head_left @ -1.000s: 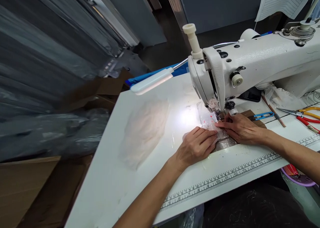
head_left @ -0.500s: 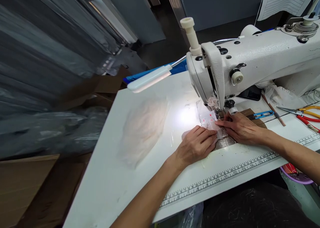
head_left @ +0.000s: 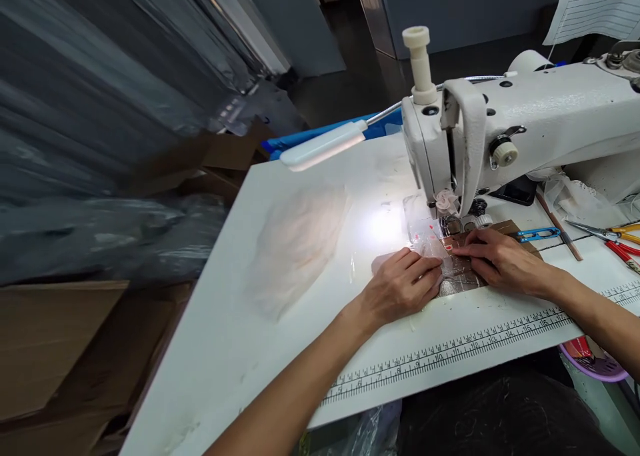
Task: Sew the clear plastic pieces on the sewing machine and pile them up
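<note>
A piece of sheer whitish fabric [head_left: 425, 237] with small red marks lies beside the needle area of a white sewing machine [head_left: 545, 109]. My left hand [head_left: 406, 284] rests on the fabric's near side, its fingers bent and pressed together on it. Close in front of the presser foot [head_left: 451, 225], my right hand [head_left: 505, 259] has thumb and forefinger closed at the fabric's right edge, by a small red spot. The thumb tip and what lies beneath both hands are partly hidden. A pale pink ruffle [head_left: 445, 201] hangs on the machine head.
A blurred heap of pale sheer fabric [head_left: 300, 243] lies on the white table [head_left: 200, 349]. Blue thread snips [head_left: 539, 234], a brown stick [head_left: 560, 226] and red-handled scissors [head_left: 617, 248] lie at right. A lamp [head_left: 325, 146] shines over the table. Cardboard boxes [head_left: 60, 349] stand at left.
The view has turned, so the machine and hands appear farther right. My right fingertips have drawn slightly back from the presser foot, showing a red spot there. The left hand stays on the fabric.
</note>
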The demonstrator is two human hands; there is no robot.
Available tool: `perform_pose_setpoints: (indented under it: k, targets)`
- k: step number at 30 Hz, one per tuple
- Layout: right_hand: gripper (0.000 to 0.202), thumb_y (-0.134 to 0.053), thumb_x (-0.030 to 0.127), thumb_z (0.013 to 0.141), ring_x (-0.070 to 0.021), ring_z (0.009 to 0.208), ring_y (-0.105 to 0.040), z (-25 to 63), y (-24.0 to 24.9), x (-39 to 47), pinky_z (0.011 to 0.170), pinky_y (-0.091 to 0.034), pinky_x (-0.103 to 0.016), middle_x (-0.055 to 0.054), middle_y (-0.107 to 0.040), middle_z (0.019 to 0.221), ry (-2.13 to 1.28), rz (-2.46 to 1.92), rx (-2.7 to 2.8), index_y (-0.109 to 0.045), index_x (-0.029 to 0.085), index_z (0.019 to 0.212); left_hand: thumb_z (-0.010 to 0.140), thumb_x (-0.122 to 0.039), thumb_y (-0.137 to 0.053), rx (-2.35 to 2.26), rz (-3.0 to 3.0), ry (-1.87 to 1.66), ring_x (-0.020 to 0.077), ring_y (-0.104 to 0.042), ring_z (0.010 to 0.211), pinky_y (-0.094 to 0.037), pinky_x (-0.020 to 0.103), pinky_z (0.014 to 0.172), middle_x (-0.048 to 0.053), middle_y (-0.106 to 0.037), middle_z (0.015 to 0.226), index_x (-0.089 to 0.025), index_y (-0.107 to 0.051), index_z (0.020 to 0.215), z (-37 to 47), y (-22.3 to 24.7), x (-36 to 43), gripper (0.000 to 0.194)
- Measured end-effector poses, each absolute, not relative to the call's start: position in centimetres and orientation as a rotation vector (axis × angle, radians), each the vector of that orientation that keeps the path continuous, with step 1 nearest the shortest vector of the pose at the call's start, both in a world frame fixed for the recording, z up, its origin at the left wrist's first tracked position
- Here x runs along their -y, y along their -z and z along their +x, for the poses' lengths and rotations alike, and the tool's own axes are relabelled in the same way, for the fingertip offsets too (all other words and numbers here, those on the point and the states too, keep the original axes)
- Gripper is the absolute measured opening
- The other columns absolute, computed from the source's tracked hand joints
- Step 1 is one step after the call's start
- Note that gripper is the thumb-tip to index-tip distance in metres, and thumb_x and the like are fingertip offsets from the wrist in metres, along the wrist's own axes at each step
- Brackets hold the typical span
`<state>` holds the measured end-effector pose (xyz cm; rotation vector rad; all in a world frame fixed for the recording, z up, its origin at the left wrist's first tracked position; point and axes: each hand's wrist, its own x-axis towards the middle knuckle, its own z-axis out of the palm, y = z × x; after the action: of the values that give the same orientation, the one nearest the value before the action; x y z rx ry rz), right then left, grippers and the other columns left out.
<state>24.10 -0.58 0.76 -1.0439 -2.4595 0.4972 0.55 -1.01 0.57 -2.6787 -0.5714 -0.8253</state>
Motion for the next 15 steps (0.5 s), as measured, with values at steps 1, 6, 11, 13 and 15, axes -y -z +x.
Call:
perform_pose_setpoints:
  k: [1,6,11,13,15]
  targets:
    - [0.039,-0.043,0.016,0.091,-0.0196,0.095,-0.059,24.1,-0.8,0.7,0.086,-0.053,-0.037,-0.01,-0.06,0.105,-0.477,-1.012,2.495,-0.068,0.022,0.12,0.089,-0.013,-0.058,0.573,-2.675,0.824,0.0134,-0.061,0.065,-0.048,0.029,0.057,0.004,-0.074,0.089,-0.015,-0.063,0.084,0.5,-0.6,1.0,0.007]
    - [0.037,-0.047,0.018,0.091,-0.0224,0.102,-0.053,24.1,-0.7,1.4,0.089,-0.05,-0.041,-0.01,-0.055,0.108,-0.303,-0.919,2.626,-0.068,0.028,0.12,0.089,-0.014,-0.058,0.584,-2.664,0.802,0.0137,-0.06,0.066,-0.047,0.029,0.059,0.004,-0.074,0.09,-0.015,-0.064,0.083,0.6,-0.4,1.1,0.008]
    - [0.036,-0.047,0.017,0.092,-0.0227,0.101,-0.051,23.9,-0.5,1.6,0.089,-0.049,-0.042,-0.011,-0.054,0.105,-0.253,-0.913,2.634,-0.067,0.025,0.121,0.091,-0.029,-0.055,0.629,-2.681,0.841,0.0163,-0.06,0.07,-0.044,0.032,0.063,0.005,-0.073,0.089,-0.016,-0.063,0.086,0.3,-1.0,1.1,0.017]
    - [0.036,-0.046,0.017,0.092,-0.0226,0.101,-0.051,23.9,-0.5,1.5,0.088,-0.049,-0.043,-0.011,-0.054,0.106,-0.262,-0.905,2.621,-0.066,0.024,0.121,0.093,-0.046,-0.048,0.675,-2.695,0.85,0.0191,-0.06,0.073,-0.042,0.034,0.063,0.008,-0.072,0.091,-0.014,-0.063,0.09,-0.1,-1.4,1.0,0.035]
    - [0.036,-0.045,0.017,0.092,-0.0225,0.102,-0.051,23.8,-0.5,1.5,0.088,-0.049,-0.043,-0.011,-0.054,0.107,-0.262,-0.904,2.627,-0.066,0.024,0.12,0.094,-0.057,-0.041,0.721,-2.707,0.827,0.0207,-0.059,0.075,-0.041,0.035,0.063,0.01,-0.072,0.095,-0.014,-0.063,0.093,-0.5,-1.6,0.8,0.048]
